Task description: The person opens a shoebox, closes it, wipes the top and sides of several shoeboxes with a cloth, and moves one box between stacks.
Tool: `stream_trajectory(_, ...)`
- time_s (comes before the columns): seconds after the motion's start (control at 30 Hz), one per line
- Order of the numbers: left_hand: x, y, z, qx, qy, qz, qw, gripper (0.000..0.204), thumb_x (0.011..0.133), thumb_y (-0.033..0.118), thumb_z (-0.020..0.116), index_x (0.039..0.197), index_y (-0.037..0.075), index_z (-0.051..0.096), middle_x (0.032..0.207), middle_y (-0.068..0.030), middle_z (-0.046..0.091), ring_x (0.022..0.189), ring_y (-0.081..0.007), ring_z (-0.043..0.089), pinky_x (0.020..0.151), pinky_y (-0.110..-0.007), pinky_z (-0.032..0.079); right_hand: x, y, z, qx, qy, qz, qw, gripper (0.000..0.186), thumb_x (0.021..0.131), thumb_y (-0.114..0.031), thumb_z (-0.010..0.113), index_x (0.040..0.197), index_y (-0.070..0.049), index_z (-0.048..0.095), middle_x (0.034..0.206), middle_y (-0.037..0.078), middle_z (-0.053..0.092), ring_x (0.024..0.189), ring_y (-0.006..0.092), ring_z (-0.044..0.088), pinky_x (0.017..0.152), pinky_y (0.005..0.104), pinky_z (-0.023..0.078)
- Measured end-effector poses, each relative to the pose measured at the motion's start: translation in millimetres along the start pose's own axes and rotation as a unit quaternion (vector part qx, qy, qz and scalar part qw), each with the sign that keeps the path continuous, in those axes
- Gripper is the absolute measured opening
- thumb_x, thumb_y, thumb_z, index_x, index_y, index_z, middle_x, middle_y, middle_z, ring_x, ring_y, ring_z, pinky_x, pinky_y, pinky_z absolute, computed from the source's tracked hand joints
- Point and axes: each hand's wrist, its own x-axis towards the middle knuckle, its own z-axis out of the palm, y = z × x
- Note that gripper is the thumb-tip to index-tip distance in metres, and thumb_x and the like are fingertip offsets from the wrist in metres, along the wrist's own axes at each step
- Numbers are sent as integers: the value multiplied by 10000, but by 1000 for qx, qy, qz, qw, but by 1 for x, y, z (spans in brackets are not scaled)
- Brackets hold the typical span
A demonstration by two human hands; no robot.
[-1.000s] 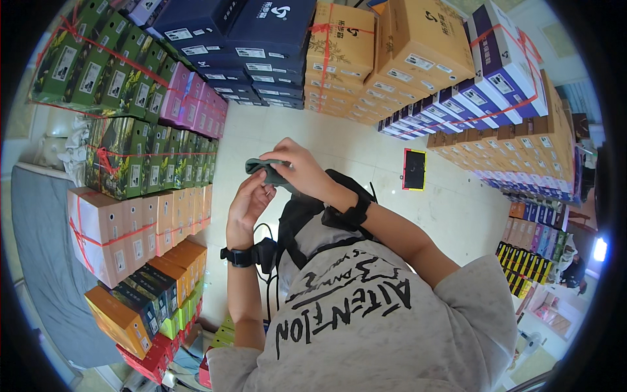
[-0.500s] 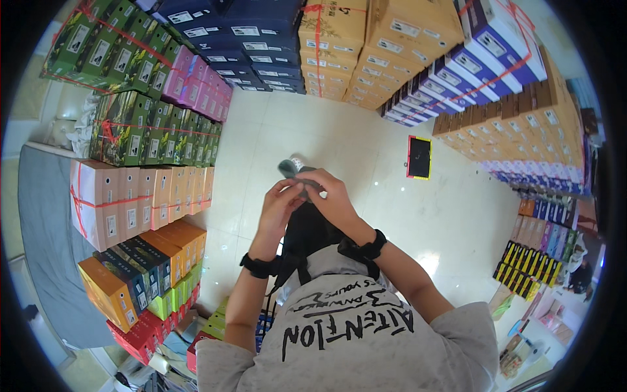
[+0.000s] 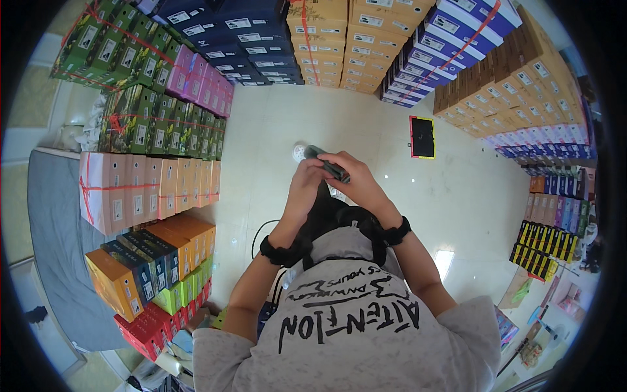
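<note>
dark green piece of cloth (image 3: 334, 170), in the air before the body, held between the fingers of left hand (image 3: 304, 187) and right hand (image 3: 361, 183), below it pale shiny tiled floor (image 3: 261, 127), black rectangular board with red-yellow edge (image 3: 422, 137) lying there, tan cardboard boxes (image 3: 375, 49) stacked beyond

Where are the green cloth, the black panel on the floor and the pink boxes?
Green cloth (image 3: 334, 168), head view: middle of its visible part.
Black panel (image 3: 422, 138), head view: middle of its dark face.
Pink boxes (image 3: 198, 82), head view: a front near their middle.
</note>
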Motion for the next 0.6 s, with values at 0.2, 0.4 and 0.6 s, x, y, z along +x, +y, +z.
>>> stream_trajectory(0.2, -14, 5, -8, 399, 17, 149, 905, 294, 776, 5, 576, 1055, 59, 499, 1028, -116, 541, 973, -206, 521, 836, -341, 410, -17, 15, 1, 85, -109, 46, 989, 512, 702, 47, 631, 1174, -105, 503, 1000, 70, 574, 769, 178, 565, 677, 276, 458)
stream_trajectory(0.4, -13, 25, -7, 413, -182, 249, 857, 262, 732, 102, 689, 926, 58, 519, 900, -90, 568, 913, -278, 551, 895, -405, 389, -31, 0, -25, 263, -53, 4, 963, 513, 727, 78, 576, 1205, -80, 479, 949, 42, 575, 754, 122, 542, 695, 252, 437)
stream_trajectory(0.6, -17, 53, 24, 485, -126, 344, 794, 232, 761, 165, 661, 846, 48, 480, 766, -96, 548, 683, -298, 556, 594, -379, 445, -34, -23, -52, 193, -39, -37, 980, 472, 739, 96, 546, 1174, -83, 507, 954, 26, 570, 803, 115, 539, 701, 252, 440)
